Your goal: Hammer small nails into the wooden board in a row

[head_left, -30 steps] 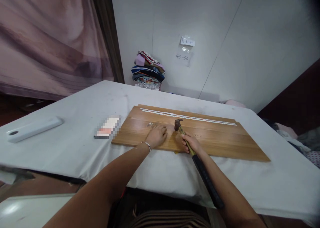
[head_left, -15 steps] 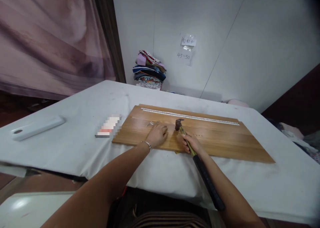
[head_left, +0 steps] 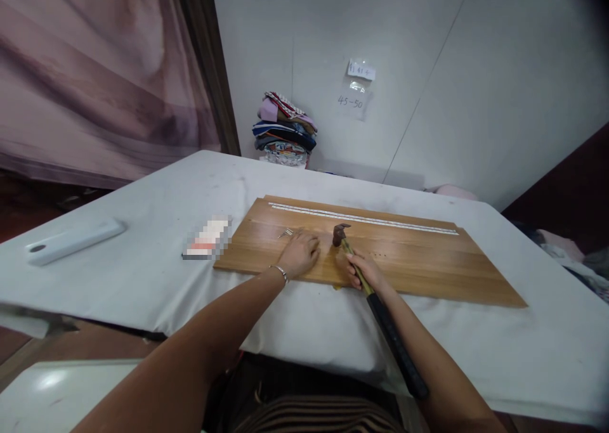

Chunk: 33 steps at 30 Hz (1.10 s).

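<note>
My right hand [head_left: 364, 271] is wrapped round the handle of a claw hammer [head_left: 392, 344], gripping it close below the rusty head. The black grip of the handle slants back toward me, over my forearm. My left hand [head_left: 301, 255], with a bracelet at the wrist, lies palm down on the wooden board [head_left: 428, 262], its fingers loosely spread. Just beyond its fingertips are several nails [head_left: 287, 232] in a small loose group. To the right of the hammer, a short row of small dark dots [head_left: 379, 255] marks the board.
Two white strips [head_left: 361, 219] run along the board's far side. A phone-like, pixelated object [head_left: 207, 238] lies left of the board on the white-covered table [head_left: 157, 230]. Farther left is a white long-handled object [head_left: 73, 241]. Folded cloths [head_left: 284, 132] are stacked against the wall.
Both hands and the hammer stay practically in place. Only the camera view has shifted slightly.
</note>
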Motion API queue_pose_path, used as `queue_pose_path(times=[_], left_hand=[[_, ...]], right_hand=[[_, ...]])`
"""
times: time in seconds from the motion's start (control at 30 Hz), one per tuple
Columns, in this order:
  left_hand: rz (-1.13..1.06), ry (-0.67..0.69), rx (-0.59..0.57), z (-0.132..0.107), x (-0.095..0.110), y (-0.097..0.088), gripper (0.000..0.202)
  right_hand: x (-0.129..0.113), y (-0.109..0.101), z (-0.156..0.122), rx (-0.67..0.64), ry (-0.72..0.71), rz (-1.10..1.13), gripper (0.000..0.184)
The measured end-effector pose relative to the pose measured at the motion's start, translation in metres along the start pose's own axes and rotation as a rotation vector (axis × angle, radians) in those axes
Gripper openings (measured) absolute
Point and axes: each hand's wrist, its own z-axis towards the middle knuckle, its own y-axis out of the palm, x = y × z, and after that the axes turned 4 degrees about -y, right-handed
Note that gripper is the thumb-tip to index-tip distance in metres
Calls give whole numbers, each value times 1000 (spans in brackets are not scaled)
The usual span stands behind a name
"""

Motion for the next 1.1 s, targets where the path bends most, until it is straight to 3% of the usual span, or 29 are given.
queue_pose_path(times=[0.2, 0.8, 0.97, 1.1], left_hand=[[16, 7, 3, 0, 1, 0, 24], [4, 4, 8, -1, 0, 8, 23], [-9, -4, 10, -2, 5, 1, 20], [7, -2, -4, -2, 9, -11, 19]], right_hand=[[-12, 2, -4, 2, 1, -9, 55], [1, -2, 0, 27, 10, 12, 51], [6, -1, 3, -3, 9, 29, 53], [-3, 1, 1, 0, 6, 18, 54]])
